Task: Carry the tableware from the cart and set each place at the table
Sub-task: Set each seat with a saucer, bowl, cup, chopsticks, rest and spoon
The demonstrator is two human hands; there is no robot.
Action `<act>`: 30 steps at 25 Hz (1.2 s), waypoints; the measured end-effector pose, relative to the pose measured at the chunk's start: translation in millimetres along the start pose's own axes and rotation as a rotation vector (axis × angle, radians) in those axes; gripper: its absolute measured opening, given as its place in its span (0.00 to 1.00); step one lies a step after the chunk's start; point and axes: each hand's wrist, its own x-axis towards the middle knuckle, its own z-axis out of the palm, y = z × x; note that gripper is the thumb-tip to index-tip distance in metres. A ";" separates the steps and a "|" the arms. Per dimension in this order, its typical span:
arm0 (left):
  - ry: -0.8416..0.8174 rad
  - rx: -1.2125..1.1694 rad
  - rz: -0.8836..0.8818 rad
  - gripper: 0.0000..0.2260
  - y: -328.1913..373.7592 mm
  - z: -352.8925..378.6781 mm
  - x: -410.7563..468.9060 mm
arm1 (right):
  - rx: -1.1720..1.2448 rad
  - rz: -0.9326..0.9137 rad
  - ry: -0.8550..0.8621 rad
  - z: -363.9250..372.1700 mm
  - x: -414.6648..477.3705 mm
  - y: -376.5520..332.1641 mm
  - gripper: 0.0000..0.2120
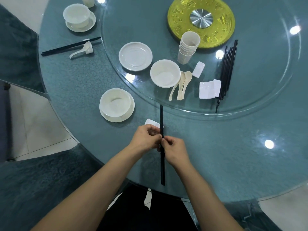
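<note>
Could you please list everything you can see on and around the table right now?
Table: one, teal, round.
Glass turntable: one, clear, centre.
Gold disc: one, yellow, steel hub.
Cup stack: one, cream, turntable.
Loose plate: one, white, turntable.
Loose bowl: one, white, turntable.
Spoons: cream, beside that bowl.
Rests: white, turntable.
Spare chopsticks: black bundle, turntable.
Near bowl on saucer: white.
Far setting: white, complete.
Held chopsticks: one pair, black.
Left hand, right hand: gripping them.
</note>
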 end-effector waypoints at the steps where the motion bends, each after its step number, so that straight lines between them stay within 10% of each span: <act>1: 0.008 0.006 -0.001 0.06 -2.2 -1.5 0.4 | 0.021 0.013 0.005 3.6 1.3 3.5 0.17; 5: 0.027 0.026 -0.012 0.08 -12.4 -9.3 2.0 | 0.077 0.126 0.087 16.8 5.4 10.0 0.05; 30: 0.160 0.232 0.069 0.14 -34.4 -35.9 7.7 | 0.151 0.305 0.160 70.2 39.9 8.9 0.05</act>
